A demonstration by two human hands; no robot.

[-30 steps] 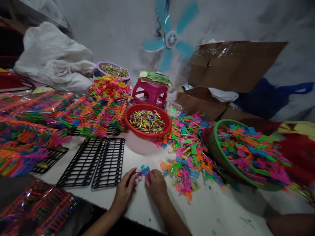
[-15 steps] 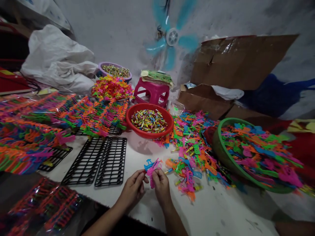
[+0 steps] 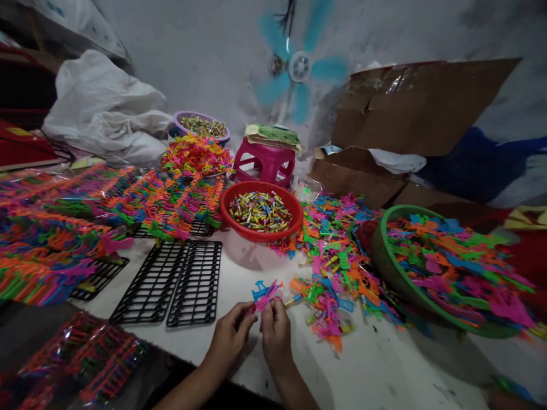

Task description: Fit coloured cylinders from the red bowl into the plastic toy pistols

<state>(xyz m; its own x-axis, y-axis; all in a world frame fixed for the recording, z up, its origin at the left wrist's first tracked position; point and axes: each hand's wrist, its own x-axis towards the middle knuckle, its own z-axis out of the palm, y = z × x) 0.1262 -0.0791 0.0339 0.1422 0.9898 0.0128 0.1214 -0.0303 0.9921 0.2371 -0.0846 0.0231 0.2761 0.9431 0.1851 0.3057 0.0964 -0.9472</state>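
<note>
The left hand (image 3: 228,340) and right hand (image 3: 276,336) had barely shifted since half a second before, both pinching one pink toy (image 3: 265,296) above the table (image 3: 376,364), at 9 o'clock from the loose pile (image 3: 329,273). Its shape was too small to make out; no writing was readable.

Left grip (image 3: 231,337), right grip (image 3: 276,332) pinched together

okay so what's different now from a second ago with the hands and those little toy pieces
Both hands, left hand and right hand, lifted off the white table, raising the pink and blue toy pieces they pinch together. A second ago those sat low against the tabletop. The red bowl, black grids and green basket stayed put.
</note>
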